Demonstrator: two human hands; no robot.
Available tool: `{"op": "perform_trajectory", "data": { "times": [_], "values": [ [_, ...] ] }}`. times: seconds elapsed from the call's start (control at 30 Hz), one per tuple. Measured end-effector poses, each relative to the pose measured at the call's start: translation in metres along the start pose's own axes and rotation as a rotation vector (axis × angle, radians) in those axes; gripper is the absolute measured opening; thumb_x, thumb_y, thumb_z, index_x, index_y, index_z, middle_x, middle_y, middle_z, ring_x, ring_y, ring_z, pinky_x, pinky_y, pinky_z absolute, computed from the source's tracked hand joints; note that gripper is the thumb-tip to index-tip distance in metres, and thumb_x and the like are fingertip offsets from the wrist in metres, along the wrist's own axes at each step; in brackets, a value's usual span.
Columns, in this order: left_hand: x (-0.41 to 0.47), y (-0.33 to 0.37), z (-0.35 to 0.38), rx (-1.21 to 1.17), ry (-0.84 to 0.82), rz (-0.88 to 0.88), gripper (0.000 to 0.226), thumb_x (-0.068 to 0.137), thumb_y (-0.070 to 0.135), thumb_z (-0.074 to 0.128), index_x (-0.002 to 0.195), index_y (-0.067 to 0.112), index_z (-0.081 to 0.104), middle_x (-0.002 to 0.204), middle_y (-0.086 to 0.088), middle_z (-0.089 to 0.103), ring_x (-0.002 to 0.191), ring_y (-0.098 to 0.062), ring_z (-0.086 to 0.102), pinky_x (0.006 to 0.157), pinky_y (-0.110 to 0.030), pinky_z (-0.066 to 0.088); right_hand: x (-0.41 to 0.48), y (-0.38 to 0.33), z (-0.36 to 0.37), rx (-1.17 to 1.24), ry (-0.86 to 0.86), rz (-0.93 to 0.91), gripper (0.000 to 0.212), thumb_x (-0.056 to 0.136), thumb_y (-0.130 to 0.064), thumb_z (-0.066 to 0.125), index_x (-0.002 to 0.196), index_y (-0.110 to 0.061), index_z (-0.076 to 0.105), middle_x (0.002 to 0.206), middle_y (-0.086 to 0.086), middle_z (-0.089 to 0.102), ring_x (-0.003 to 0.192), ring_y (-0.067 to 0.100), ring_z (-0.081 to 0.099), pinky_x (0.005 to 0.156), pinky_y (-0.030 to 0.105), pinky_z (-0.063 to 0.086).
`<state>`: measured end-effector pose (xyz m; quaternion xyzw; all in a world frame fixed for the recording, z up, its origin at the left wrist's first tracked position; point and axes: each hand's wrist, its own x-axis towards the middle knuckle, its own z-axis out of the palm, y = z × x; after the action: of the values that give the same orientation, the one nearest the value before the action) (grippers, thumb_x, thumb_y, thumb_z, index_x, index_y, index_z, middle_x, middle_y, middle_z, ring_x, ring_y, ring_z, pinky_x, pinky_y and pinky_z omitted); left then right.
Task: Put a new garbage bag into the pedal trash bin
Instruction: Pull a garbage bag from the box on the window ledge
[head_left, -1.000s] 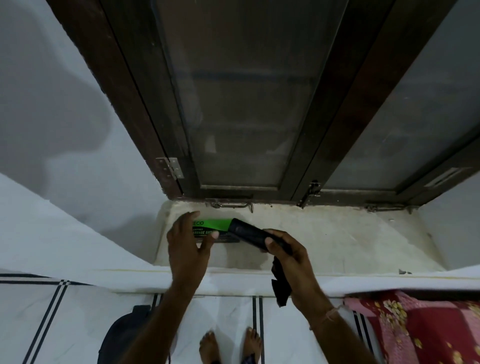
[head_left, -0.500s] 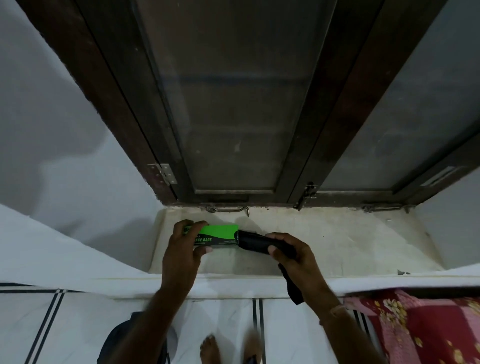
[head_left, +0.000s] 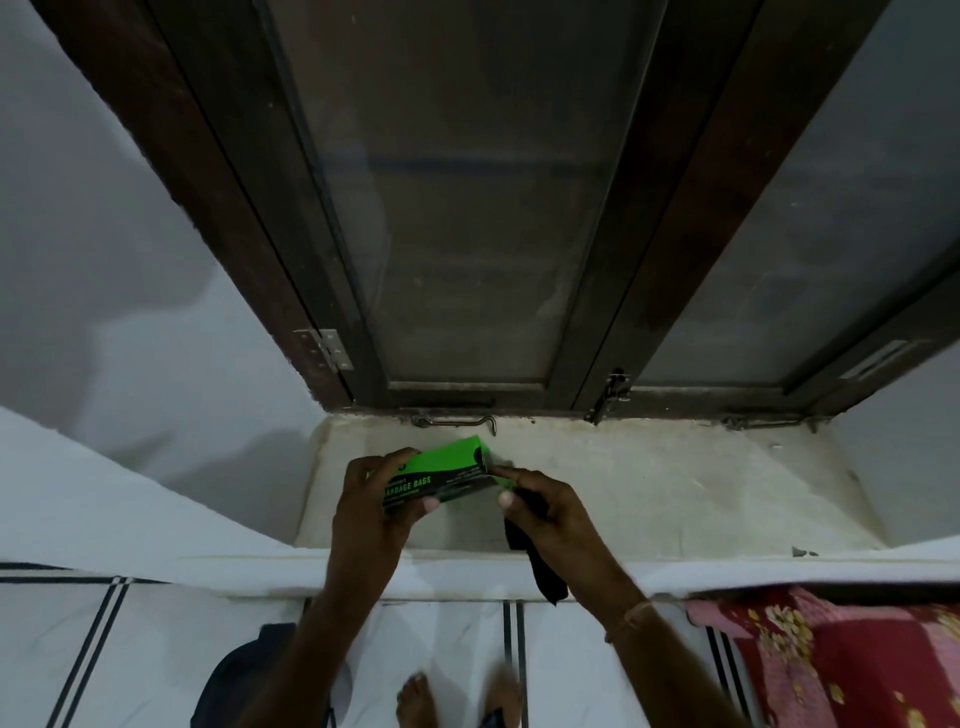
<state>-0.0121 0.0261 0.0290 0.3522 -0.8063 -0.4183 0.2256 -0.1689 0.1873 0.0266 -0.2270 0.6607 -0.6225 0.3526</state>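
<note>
Pale windowsill (head_left: 649, 493), left hand (head_left: 371, 512) gripping green-black box (head_left: 441, 475) (garbage bags), right hand (head_left: 550, 512) clutching black bag (head_left: 543, 577).

I'm in a home, looks like a bedroom: dark wooden window frame (head_left: 618, 322) with frosted panes, stone sill (head_left: 649, 488), white tiled floor (head_left: 166, 649) with black stripes, floral red quilt (head_left: 841, 654), my bare feet (head_left: 415, 699).

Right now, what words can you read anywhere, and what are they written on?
"...ARBAGE BAGS": on the black side of the green box held by the left hand; its first letter is partly hidden by a finger.
Smaller lines of print on the same box: too small and blurred to read.
Nothing else carries readable text.
</note>
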Motion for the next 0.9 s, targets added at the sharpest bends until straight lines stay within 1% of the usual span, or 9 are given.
{"op": "perform_trajectory", "data": {
  "times": [0.2,0.27,0.37,0.53,0.63,0.7,0.77,0.83,0.9],
  "values": [
    [-0.004,-0.002,0.004,-0.039,0.004,-0.014,0.054,0.081,0.017,0.084,0.13,0.026,0.062,0.122,-0.003,0.053,0.105,0.014,0.055,0.081,0.0,0.044,-0.001,0.002,0.013,0.142,0.282,-0.018,0.017,0.086,-0.01,0.081,0.092,-0.009,0.065,0.072,0.015,0.058,0.057,0.019,0.049,0.05,0.03,0.049],
    [-0.007,-0.002,0.008,-0.044,0.005,-0.008,0.055,0.081,0.015,0.084,0.131,0.023,0.063,0.122,-0.003,0.054,0.107,0.014,0.054,0.082,0.001,0.044,-0.002,0.001,0.019,0.116,0.309,-0.039,0.016,0.086,-0.014,0.081,0.09,-0.012,0.066,0.078,0.022,0.066,0.057,0.019,0.052,0.056,0.033,0.051],
    [-0.01,-0.003,0.007,-0.068,0.023,0.011,0.056,0.081,0.011,0.084,0.129,0.028,0.061,0.122,-0.002,0.053,0.109,0.019,0.052,0.083,0.0,0.045,-0.006,-0.005,0.025,0.265,0.353,-0.038,0.016,0.091,-0.005,0.074,0.099,-0.003,0.061,0.08,0.031,0.067,0.044,0.014,0.048,0.047,0.026,0.045],
    [-0.009,-0.003,0.005,-0.065,-0.006,0.075,0.056,0.081,0.007,0.083,0.128,0.027,0.06,0.124,-0.004,0.052,0.113,0.018,0.051,0.085,-0.002,0.047,-0.007,-0.004,0.028,0.197,0.295,-0.05,0.002,0.092,-0.003,0.072,0.093,-0.003,0.074,0.064,0.001,0.067,0.046,0.014,0.052,0.052,0.028,0.046],
    [-0.008,-0.007,0.001,-0.078,0.017,0.062,0.055,0.081,0.008,0.083,0.13,0.022,0.062,0.125,-0.005,0.054,0.115,0.011,0.054,0.084,-0.005,0.049,-0.003,0.0,0.023,0.118,0.385,0.02,0.042,0.08,-0.017,0.087,0.118,-0.015,0.07,0.105,0.0,0.074,0.088,0.017,0.072,0.074,0.04,0.061],
    [-0.01,-0.01,0.0,-0.073,0.026,0.058,0.055,0.081,0.008,0.084,0.131,0.018,0.063,0.124,-0.005,0.055,0.115,0.006,0.055,0.084,-0.005,0.049,-0.002,0.001,0.019,0.088,0.46,0.108,0.065,0.072,-0.025,0.092,0.129,-0.025,0.062,0.118,0.002,0.067,0.11,0.023,0.069,0.09,0.045,0.06],
    [-0.011,-0.011,0.0,-0.066,0.016,0.061,0.056,0.08,0.008,0.084,0.131,0.017,0.063,0.123,-0.006,0.056,0.115,0.004,0.055,0.083,-0.005,0.049,-0.002,0.0,0.016,0.223,0.406,0.164,0.058,0.077,-0.015,0.089,0.129,-0.015,0.063,0.109,0.003,0.073,0.099,0.016,0.073,0.084,0.037,0.062],
    [-0.011,-0.012,0.001,-0.061,0.011,0.062,0.056,0.08,0.009,0.084,0.131,0.016,0.063,0.123,-0.006,0.056,0.114,0.004,0.055,0.083,-0.005,0.049,-0.005,-0.008,0.016,0.233,0.329,0.09,0.037,0.082,-0.012,0.082,0.117,-0.003,0.072,0.079,-0.008,0.074,0.071,0.004,0.069,0.067,0.023,0.056],
    [-0.011,-0.012,0.001,-0.055,0.015,0.054,0.056,0.08,0.009,0.084,0.131,0.016,0.063,0.123,-0.006,0.055,0.113,0.007,0.054,0.083,-0.004,0.048,-0.008,-0.012,0.017,0.204,0.288,0.023,0.024,0.087,-0.009,0.078,0.111,-0.005,0.077,0.069,-0.011,0.069,0.064,0.006,0.063,0.063,0.024,0.053]
  ]
}}
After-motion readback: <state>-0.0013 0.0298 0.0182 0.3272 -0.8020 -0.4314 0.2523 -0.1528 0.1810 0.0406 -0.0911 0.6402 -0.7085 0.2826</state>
